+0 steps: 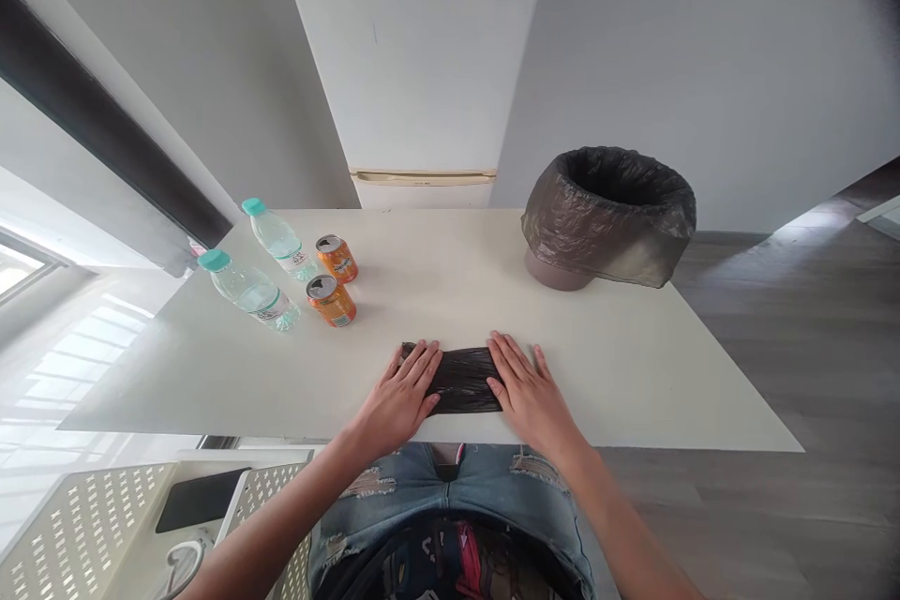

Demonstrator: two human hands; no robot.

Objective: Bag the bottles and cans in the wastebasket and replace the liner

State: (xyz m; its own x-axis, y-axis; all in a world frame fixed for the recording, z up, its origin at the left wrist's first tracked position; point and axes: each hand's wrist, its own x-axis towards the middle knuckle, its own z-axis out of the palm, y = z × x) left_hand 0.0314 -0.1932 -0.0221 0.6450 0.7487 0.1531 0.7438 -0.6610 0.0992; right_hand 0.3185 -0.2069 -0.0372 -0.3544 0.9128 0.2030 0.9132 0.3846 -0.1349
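Note:
A black plastic garbage bag point(464, 382), gathered into a flat, creased strip, lies near the front edge of the white table. My left hand point(406, 391) rests flat on its left end, fingers stretched out. On the right end lies my right hand point(526, 389), also flat, with the thumb over the plastic. Both palms face down and neither hand grips the bag. The parts of the strip beneath my hands are hidden, though a small bit of black shows beyond the left fingertips.
At the back right stands a trash bin point(561, 276) lined with a black bag point(619, 220). Two orange cans point(333, 302) and two clear bottles point(251, 289) with teal caps stand at the left. A fridge point(428, 66) is behind the table point(653, 375); a white perforated basket point(91, 525) sits lower left.

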